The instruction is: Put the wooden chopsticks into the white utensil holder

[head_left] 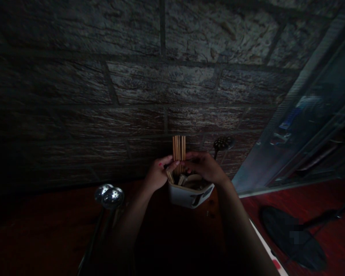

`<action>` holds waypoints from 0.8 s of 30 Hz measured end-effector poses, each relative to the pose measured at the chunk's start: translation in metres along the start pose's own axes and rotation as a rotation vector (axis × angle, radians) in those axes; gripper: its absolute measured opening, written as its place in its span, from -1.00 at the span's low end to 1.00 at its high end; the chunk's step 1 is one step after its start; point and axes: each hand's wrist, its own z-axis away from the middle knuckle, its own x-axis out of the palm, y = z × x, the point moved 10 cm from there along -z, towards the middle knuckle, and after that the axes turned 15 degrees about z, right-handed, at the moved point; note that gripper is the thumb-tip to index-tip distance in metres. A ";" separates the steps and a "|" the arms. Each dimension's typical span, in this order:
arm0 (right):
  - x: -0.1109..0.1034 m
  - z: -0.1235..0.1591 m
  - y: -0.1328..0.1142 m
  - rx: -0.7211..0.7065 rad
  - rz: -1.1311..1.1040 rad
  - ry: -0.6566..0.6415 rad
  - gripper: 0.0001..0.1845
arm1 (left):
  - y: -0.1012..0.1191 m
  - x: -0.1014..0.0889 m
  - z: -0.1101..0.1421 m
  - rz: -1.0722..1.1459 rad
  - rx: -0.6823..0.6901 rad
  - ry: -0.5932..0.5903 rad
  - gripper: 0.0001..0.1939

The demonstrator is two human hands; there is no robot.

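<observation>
A bundle of wooden chopsticks (pixel 177 148) stands upright above a white utensil holder (pixel 181 196). My left hand (pixel 158 172) pinches the bundle from the left, its thumb laid across the front. From the right, my right hand (pixel 203 167) has its fingers closed on the same chopsticks. The lower ends reach down into the holder, where I cannot see them fully. More sticks lean at the holder's left side, and other utensils sit inside it, too dark to name. A dark slotted skimmer (pixel 222 143) rises behind my right hand.
Two shiny perforated ladles (pixel 112 197) lie left of my left forearm on the reddish-brown table (pixel 46 222). A rough brick wall (pixel 138 84) stands close behind the holder. At right are a glass panel (pixel 278 142) and a round black stand base (pixel 293 237) on red flooring.
</observation>
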 end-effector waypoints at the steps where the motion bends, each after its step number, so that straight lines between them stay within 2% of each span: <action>1: 0.000 0.000 0.001 0.004 -0.012 -0.001 -0.68 | -0.001 0.000 0.000 0.022 -0.003 -0.002 -0.67; 5: -0.001 0.000 0.006 0.030 -0.025 0.013 -0.68 | -0.004 -0.001 -0.001 0.063 -0.014 0.021 -0.66; 9: -0.003 0.000 0.007 0.044 0.049 0.035 -0.67 | 0.001 -0.005 -0.001 0.018 0.021 0.054 -0.78; 13: -0.008 0.001 0.003 0.068 0.138 0.106 -0.65 | 0.003 -0.011 0.000 0.026 0.010 0.119 -0.77; 16: -0.007 0.001 -0.003 0.044 0.118 0.101 -0.67 | -0.001 -0.016 0.000 0.057 -0.023 0.170 -0.73; 24: -0.007 0.001 -0.003 0.031 0.104 0.085 -0.68 | 0.003 -0.009 0.002 0.061 0.002 0.146 -0.73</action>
